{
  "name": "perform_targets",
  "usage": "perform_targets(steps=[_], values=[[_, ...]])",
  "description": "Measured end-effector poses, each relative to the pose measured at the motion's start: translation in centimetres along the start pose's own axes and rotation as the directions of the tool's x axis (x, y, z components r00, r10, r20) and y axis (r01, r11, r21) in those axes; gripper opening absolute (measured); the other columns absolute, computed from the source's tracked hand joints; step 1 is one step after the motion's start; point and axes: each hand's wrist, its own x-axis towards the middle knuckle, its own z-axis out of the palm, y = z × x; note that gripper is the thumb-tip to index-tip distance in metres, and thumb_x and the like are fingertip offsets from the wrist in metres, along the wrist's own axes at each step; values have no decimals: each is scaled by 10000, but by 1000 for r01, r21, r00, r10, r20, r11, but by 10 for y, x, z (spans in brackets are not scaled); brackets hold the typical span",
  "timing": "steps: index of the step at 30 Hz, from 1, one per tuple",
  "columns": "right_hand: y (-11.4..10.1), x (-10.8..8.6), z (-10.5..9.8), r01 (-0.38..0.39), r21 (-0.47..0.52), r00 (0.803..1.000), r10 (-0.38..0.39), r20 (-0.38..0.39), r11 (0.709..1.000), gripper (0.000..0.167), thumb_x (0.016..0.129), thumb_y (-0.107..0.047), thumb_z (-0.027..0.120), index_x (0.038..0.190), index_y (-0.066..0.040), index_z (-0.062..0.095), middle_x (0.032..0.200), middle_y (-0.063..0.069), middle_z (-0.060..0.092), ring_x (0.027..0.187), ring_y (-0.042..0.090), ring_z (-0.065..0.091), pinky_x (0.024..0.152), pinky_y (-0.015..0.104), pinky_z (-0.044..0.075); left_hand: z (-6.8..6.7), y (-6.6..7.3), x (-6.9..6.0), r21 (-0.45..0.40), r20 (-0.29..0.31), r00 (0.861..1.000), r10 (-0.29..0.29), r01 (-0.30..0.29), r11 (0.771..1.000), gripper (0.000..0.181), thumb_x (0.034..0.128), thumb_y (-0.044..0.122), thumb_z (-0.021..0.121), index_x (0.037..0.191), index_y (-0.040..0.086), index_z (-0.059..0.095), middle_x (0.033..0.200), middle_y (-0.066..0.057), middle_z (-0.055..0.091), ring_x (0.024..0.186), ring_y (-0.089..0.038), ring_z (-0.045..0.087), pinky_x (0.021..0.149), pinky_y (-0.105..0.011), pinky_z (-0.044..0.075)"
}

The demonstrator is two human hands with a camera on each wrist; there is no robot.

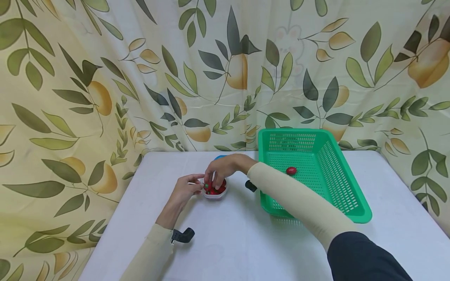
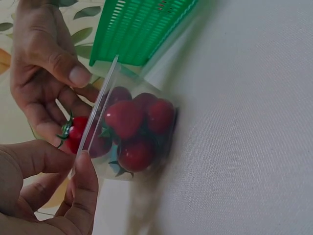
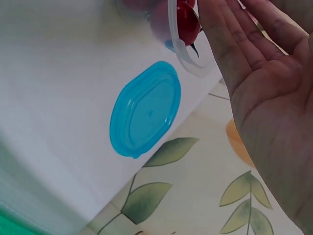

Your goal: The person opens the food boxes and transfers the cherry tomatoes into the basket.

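A small clear plastic container [image 2: 164,89] full of red cherry tomatoes [image 2: 124,117] with green stems stands on the white table. My left hand [image 1: 183,191] pinches its rim between thumb and index finger. Over the container's mouth is my right hand [image 1: 225,168], its fingers fairly straight and reaching down to the tomatoes. In the left wrist view one tomato [image 2: 77,133] pokes out above the rim, close to the right fingers. The right fingertips are partly hidden in every view, but no grip on a tomato shows.
A blue lid [image 3: 146,110] lies on the table behind the container. To the right stands a large green plastic basket [image 1: 346,175] with a single red tomato [image 1: 291,171] in it. A curtain [image 1: 225,117] with leaves and fruit hangs along the table's far edge.
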Motion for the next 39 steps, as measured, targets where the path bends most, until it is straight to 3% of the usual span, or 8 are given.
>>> perform_targets(steps=[7, 20, 27, 33, 39], values=[[0, 6, 2, 8, -22, 1000, -8, 27, 1000, 263, 921, -152, 744, 1158, -261, 714, 1186, -39, 653, 1133, 157, 594, 953, 371, 561, 1, 1, 1, -7, -2, 1000, -12, 12, 1000, 396, 840, -107, 643, 1224, -30, 699, 947, -95, 532, 723, -142, 573, 687, -261, 571], [-2, 7, 6, -15, -38, 999, 17, 34, 999, 288, 893, -172, 780, 1150, -288, 720, 1198, -51, 635, 1155, 170, 555, 973, 405, 559, 1, 2, 4, 17, 14, 999, -41, 41, 999, 420, 849, -104, 634, 1261, -33, 679, 1011, -133, 534, 764, -156, 562, 717, -286, 568], [1, 1, 2, 32, -39, 999, -31, 11, 999, 278, 910, -157, 758, 1166, -265, 737, 1160, -71, 658, 1112, 168, 612, 925, 352, 576, 1, 2, 1, 16, 4, 1000, -29, 29, 999, 388, 858, -85, 663, 1235, -4, 703, 975, -99, 532, 754, -163, 582, 716, -288, 588], [2, -7, -1, 74, -27, 997, -75, -22, 997, 298, 930, -171, 731, 1228, -178, 719, 1123, -53, 674, 1095, 168, 611, 910, 338, 571, 1, 0, 1, 19, -10, 999, -40, 40, 999, 374, 863, -87, 654, 1217, 15, 717, 957, -95, 537, 766, -175, 590, 729, -295, 600], [2, -17, -4, 103, 11, 994, -102, -35, 995, 296, 939, -179, 717, 1234, -153, 716, 1110, -19, 662, 1105, 226, 591, 893, 321, 557, 1, -1, 1, 19, -7, 1000, -26, 26, 999, 396, 864, -106, 637, 1248, -30, 690, 944, -94, 534, 762, -163, 595, 698, -260, 590]])
